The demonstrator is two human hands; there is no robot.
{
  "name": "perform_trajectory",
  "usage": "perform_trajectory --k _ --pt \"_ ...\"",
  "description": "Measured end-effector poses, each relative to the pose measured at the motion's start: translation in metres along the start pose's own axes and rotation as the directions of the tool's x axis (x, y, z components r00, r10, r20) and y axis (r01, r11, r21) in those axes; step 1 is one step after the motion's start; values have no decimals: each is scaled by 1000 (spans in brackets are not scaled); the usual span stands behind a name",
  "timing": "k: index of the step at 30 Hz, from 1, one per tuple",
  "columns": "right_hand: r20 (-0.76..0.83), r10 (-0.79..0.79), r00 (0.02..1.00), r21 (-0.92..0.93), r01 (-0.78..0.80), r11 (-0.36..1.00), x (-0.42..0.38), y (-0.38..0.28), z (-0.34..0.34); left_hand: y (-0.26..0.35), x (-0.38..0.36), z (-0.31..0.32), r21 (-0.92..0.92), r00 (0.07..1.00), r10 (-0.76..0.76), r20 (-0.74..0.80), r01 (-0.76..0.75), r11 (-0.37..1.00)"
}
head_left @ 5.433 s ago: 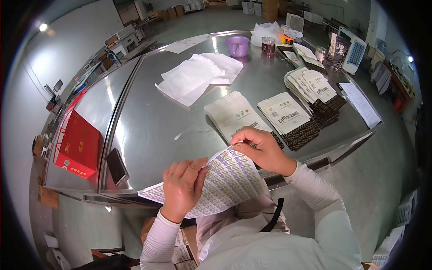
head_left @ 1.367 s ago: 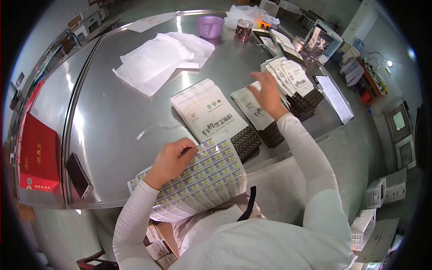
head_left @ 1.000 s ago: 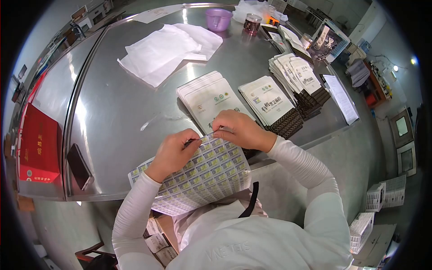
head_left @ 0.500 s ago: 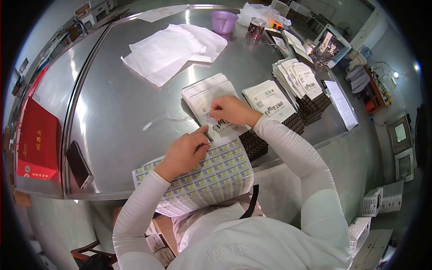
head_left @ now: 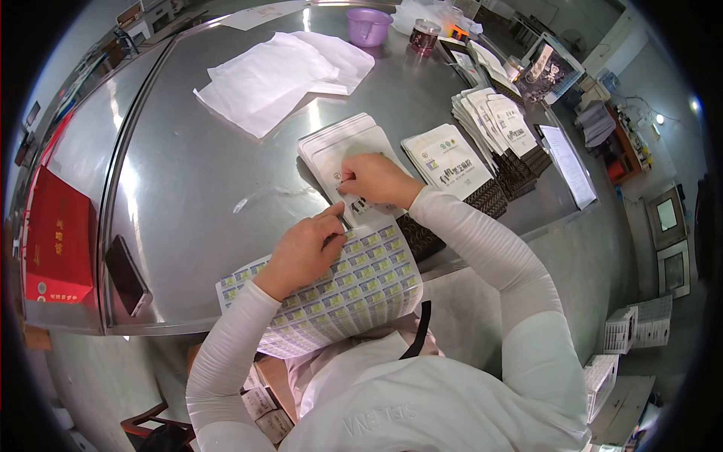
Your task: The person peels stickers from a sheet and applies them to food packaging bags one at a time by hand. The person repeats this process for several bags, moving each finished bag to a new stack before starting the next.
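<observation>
My right hand [head_left: 376,181] lies over the top pouch of a stack of white pouches [head_left: 360,137] with dark printed writing. Its thumb and index finger are pinched together against the pouch, just below a small round logo, where a small sticker showed at the fingertips a moment before; my fingers now cover that spot. With bent fingers, my left hand [head_left: 305,252] grips the upper edge of a sheet of stickers [head_left: 361,275], printed in rows of small green and blue labels. This sheet curves down over the table edge towards my lap.
Another pouch stack [head_left: 449,162] and fanned-out pouches [head_left: 497,124] sit to the right, beside a paper list [head_left: 566,166]. White sheets [head_left: 279,79], a purple container [head_left: 369,29] and a jar [head_left: 425,35] are farther back. At left are a phone [head_left: 128,275] and a red bag [head_left: 60,237].
My right hand has shifted slightly left on the top pouch, and its fingertips now cover the small sticker seen before. The whole view has moved a little; my left hand stays at the sheet.
</observation>
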State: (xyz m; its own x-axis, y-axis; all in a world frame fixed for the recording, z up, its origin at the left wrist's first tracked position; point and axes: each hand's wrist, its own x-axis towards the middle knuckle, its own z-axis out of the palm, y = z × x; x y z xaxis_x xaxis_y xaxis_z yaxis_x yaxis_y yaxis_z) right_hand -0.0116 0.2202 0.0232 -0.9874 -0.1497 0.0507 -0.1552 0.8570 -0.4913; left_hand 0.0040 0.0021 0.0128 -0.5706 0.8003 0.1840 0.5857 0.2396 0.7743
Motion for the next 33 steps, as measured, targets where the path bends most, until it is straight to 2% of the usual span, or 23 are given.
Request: perform_trajectory --k 2,4,7,11,12,13,16,18,21,22,23,24,25,26,27,28,29,31,32,33 --pt "3 72 997 -5 -72 997 -3 -10 -1 0 0 1 11 1000 -1 -1 1 1000" --pt "-36 119 992 -90 -121 989 -4 -10 3 -2 1 2 32 1000 14 -9 -13 999" --pt "-161 224 961 -136 -246 960 -11 -7 -4 1 1 1 45 999 -41 9 40 998" --pt "-336 358 871 -112 -414 903 -29 6 -21 -6 3 3 150 999 42 -16 -39 988" --pt "-276 420 865 -101 -460 882 -31 9 -24 -7 4 5 164 997 69 -31 -63 984" --pt "-284 394 874 -97 -435 895 -31 16 -21 -7 4 4 180 995 95 -43 -86 980" --pt "-335 322 885 -88 -370 925 -35 26 -8 1 7 2 137 999 -50 2 49 989" --pt "-400 276 874 -94 -338 936 -38 26 -3 -1 7 3 142 999 -40 5 39 989" --pt "-671 56 740 -80 -147 986 -36 37 8 0 7 3 128 999 -41 1 41 991" --pt "-594 190 782 223 -67 973 -36 41 4 0 7 3 119 999 -44 -1 44 992" --pt "-476 290 830 510 -8 860 -36 47 -4 -2 7 3 93 1000 16 -20 -14 996" --pt "-330 346 878 750 22 661 -37 50 -13 -7 7 3 67 996 75 -38 -72 995" --pt "-457 321 830 691 103 715 -40 46 -22 -7 7 2 42 990 131 -55 -129 991" --pt "-498 345 795 676 108 729 -39 63 -30 -4 6 1 13 997 63 -40 -62 998" --pt "-528 385 757 712 147 687 -41 71 -44 10 5 -6 -13 1000 -5 -24 5 1000" --pt "-536 379 754 651 84 754 -43 95 -59 19 4 -11 -39 997 -73 -8 72 997" --pt "-583 344 736 598 103 795 -44 115 -70 23 3 -14 -38 995 -97 -6 97 995" --pt "-643 372 670 393 -129 911 -47 144 -85 27 3 -16 -36 989 -147 -5 147 989" --pt "-749 176 639 105 -147 984 -48 148 -82 27 3 -16 -30 991 -129 -16 129 991" --pt "-790 -44 611 -189 -175 966 -48 135 -80 26 3 -15 -24 993 -112 -26 112 993"
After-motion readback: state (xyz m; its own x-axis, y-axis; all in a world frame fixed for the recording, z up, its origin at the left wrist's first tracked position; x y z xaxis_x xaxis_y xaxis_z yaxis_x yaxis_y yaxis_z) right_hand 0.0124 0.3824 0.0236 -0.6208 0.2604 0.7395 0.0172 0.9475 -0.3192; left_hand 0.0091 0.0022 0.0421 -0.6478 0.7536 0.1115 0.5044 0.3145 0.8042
